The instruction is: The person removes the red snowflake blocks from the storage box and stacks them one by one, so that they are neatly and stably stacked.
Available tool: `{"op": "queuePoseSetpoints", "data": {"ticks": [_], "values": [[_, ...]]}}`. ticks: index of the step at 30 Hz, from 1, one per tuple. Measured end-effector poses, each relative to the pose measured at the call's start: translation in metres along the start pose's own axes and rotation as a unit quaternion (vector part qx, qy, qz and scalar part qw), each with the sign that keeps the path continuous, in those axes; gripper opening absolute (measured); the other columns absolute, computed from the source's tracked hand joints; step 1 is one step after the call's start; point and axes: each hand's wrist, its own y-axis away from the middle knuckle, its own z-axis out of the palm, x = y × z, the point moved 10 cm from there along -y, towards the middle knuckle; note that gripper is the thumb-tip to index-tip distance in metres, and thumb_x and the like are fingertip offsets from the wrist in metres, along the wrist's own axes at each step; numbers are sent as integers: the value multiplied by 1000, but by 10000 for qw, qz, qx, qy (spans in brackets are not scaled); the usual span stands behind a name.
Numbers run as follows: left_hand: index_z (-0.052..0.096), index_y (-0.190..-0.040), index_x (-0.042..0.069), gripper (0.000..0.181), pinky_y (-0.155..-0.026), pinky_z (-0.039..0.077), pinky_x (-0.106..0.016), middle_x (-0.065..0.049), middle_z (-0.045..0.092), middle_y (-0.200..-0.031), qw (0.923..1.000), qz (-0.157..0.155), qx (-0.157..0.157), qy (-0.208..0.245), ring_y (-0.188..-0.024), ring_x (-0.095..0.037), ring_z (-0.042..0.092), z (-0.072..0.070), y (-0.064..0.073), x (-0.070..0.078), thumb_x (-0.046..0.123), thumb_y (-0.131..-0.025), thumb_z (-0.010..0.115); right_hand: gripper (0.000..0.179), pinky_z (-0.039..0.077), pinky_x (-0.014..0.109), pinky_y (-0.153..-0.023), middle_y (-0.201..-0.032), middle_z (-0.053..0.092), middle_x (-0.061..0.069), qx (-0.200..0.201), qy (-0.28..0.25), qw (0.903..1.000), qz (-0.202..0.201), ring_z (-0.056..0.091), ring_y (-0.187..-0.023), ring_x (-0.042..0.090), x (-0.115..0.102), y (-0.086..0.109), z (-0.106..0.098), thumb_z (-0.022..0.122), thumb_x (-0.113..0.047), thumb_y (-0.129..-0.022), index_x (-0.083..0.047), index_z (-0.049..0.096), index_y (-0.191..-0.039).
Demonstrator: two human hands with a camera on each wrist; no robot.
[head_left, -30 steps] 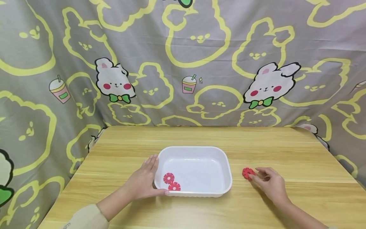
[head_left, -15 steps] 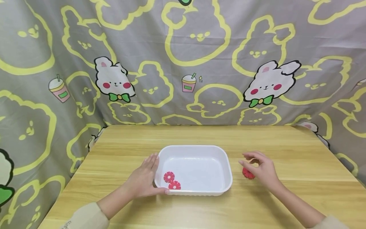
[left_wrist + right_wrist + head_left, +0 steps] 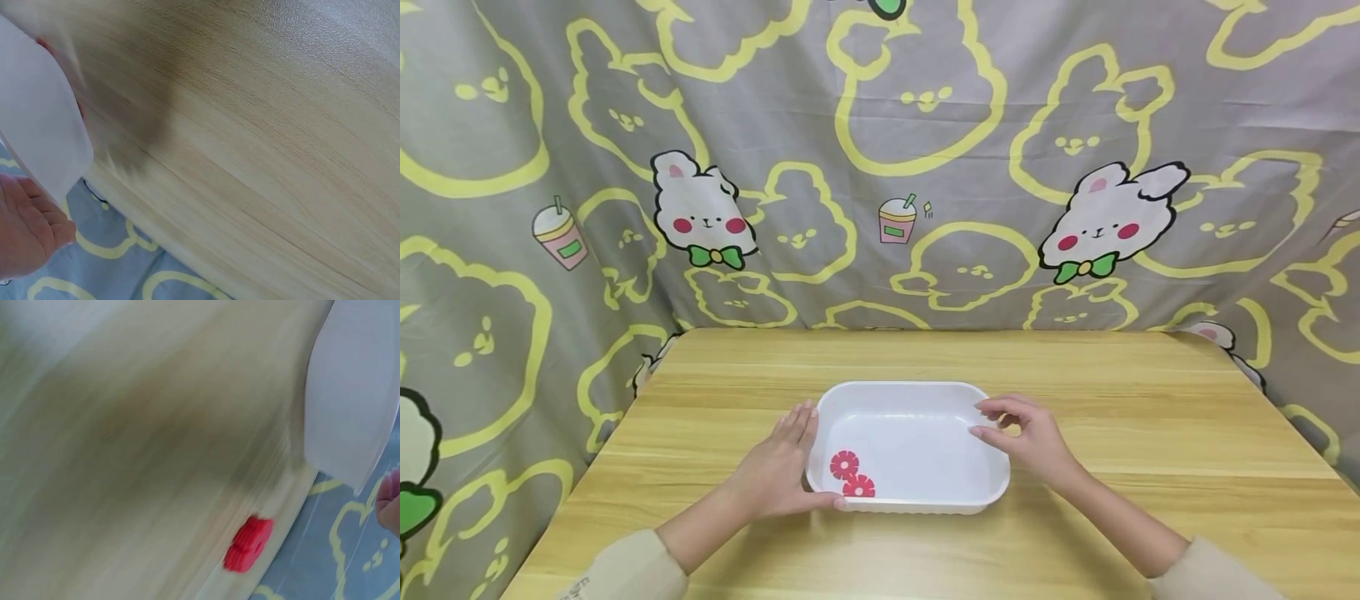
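A white plastic tray (image 3: 917, 500) sits on the table. Two red snowflake building discs, one disc (image 3: 844, 465) overlapping the other disc (image 3: 859, 487), lie in its front left corner. My left hand (image 3: 778, 475) rests against the tray's left side with straight fingers, its thumb along the front rim. Over the tray's right rim, my right hand (image 3: 1030, 437) reaches in, thumb and fingers bent but apart, and nothing shows between them. In the right wrist view, a red stack of discs (image 3: 248, 544) stands on the table; my right arm hides it in the head view.
The wooden table (image 3: 737, 367) reaches back to a grey curtain (image 3: 820, 100) with yellow cartoon outlines. That curtain also hangs along the left and right sides. Table surface surrounds the tray.
My right hand has left the red stack, passing above it, and moved left to the tray's right rim. My left hand, the tray and the two discs inside look unmoved.
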Motion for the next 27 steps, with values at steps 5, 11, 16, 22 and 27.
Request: {"op": "queuePoseSetpoints", "data": {"ticks": [5,11,16,22,27], "values": [[36,-135,-14,115,-108,35,-46,-31,33,-143,10000,15,15,-11,-134,-41,34,0,0,0,80,-69,50,25,52,21,-64,-86,65,17,-311,-73,9995,-27,58,-76,11,-6,-6,24,77,-1,-70,6,69,-92],[36,-136,-13,116,-108,35,-47,-31,33,-143,10000,14,15,-6,-134,-40,34,1,0,0,81,-69,48,24,53,24,-64,-84,65,18,-752,-327,9963,-253,58,-76,13,-14,-9,54,76,-3,-72,4,68,-93],[36,-136,-13,116,-108,35,-47,-30,33,-144,10000,-7,33,23,-134,-40,34,1,0,-1,81,-69,48,24,53,26,-62,-82,65,17,-924,-441,9933,-537,58,-74,15,-22,-11,74,77,-3,-71,1,69,-93],[37,-135,-13,116,-108,35,-46,-30,34,-143,9999,22,97,18,-134,-40,35,1,0,-1,81,-69,48,27,53,26,-66,-86,66,17,-1249,-569,9901,-288,59,-78,27,-24,-13,96,78,-9,-72,2,69,-95],[37,-135,-13,115,-108,35,-46,-30,35,-143,9999,40,126,-7,-133,-40,36,0,0,-2,81,-70,48,32,53,24,-71,-90,67,16,-1849,-495,9815,-51,59,-82,26,-23,-12,120,77,-14,-73,2,68,-100]]}}
